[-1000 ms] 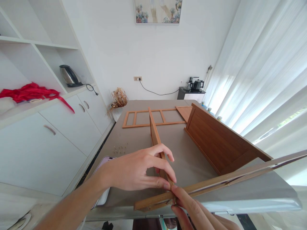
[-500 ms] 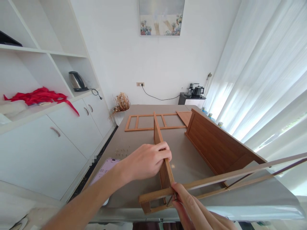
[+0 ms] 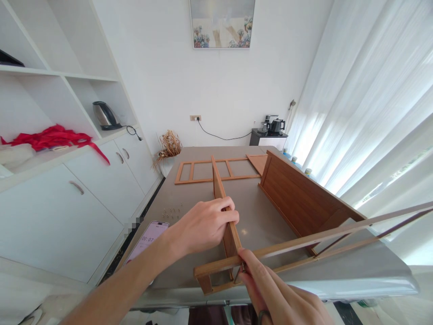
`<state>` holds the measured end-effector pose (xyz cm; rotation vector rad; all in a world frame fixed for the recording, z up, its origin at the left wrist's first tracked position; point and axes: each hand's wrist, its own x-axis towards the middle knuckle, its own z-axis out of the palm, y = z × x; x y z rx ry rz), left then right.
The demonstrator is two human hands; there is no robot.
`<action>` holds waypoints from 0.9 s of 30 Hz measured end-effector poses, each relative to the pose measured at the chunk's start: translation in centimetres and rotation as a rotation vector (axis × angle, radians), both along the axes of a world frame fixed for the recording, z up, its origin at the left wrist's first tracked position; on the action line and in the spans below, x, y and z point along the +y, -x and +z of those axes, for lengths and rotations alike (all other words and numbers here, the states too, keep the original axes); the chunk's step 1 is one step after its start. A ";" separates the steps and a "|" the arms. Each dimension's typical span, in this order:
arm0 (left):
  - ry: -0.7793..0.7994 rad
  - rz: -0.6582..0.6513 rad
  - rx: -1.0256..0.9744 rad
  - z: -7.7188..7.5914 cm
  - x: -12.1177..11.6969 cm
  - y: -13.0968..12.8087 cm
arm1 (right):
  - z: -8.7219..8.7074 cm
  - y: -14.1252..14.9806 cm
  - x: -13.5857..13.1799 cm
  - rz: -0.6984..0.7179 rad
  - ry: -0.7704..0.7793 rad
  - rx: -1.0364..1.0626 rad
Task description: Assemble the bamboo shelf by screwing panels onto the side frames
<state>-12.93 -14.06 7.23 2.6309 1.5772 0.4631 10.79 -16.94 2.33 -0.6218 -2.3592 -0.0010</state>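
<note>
My left hand [image 3: 211,223] is closed over the top edge of a narrow wooden board [image 3: 230,243], which stands on its long edge on the table. The board's near end meets a long wooden frame [image 3: 291,246] that stretches off to the right. At that joint, my right hand [image 3: 270,284] pinches what looks like a small metal screw [image 3: 242,267] on the outer side of the frame, its fingertips touching the upper rail. The screw is mostly hidden by the fingers. Several small screws [image 3: 172,212] lie left of my left hand.
A brown wooden panel [image 3: 301,203] stands on edge at the right. Farther back, a flat ladder-like frame [image 3: 199,181] lies on the grey table [image 3: 260,225]. Beside my left forearm is a phone [image 3: 149,239] showing a timer. White cabinets [image 3: 91,176] line the left side.
The whole view has shifted slightly. Both hands keep their places on the board and at the frame joint, with the right fingers turned a little.
</note>
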 end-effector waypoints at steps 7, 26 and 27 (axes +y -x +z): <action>0.003 0.031 0.005 0.1 -0.1 -0.2 | 0.5 0.2 0.1 0.002 0.016 -0.004; 0.157 -0.031 -0.383 2.0 -4.0 1.0 | 0.4 0.2 0.4 0.026 0.034 0.011; 0.201 -0.071 -0.354 2.4 -4.7 1.2 | 0.3 0.1 0.4 0.037 0.044 0.009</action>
